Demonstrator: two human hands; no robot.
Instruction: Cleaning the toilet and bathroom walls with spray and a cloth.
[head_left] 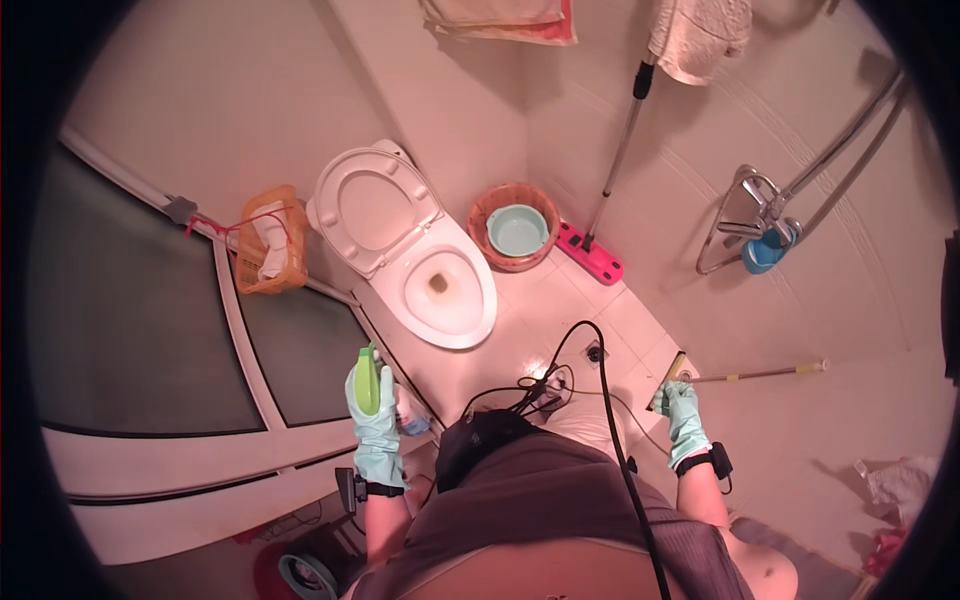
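Observation:
My left hand, in a pale mint rubber glove, is closed round a spray bottle with a green trigger head. Part of the bottle's pale body and blue label shows beside the glove, left of the toilet's front. My right hand, gloved alike, has its fingers curled at the lower right. It overlaps the dark, yellow-edged head of a thin-handled floor squeegee, whose pole stretches right along the wall. Whether the fingers grip it is hidden. Ahead stands a white toilet, lid and seat raised, with brownish water in the bowl.
A wooden tub holds a mint basin. Beside it a pink mop head rests on the floor. An orange basket hangs left, near glass panels. A shower mixer is on the right wall; a black cable crosses my body.

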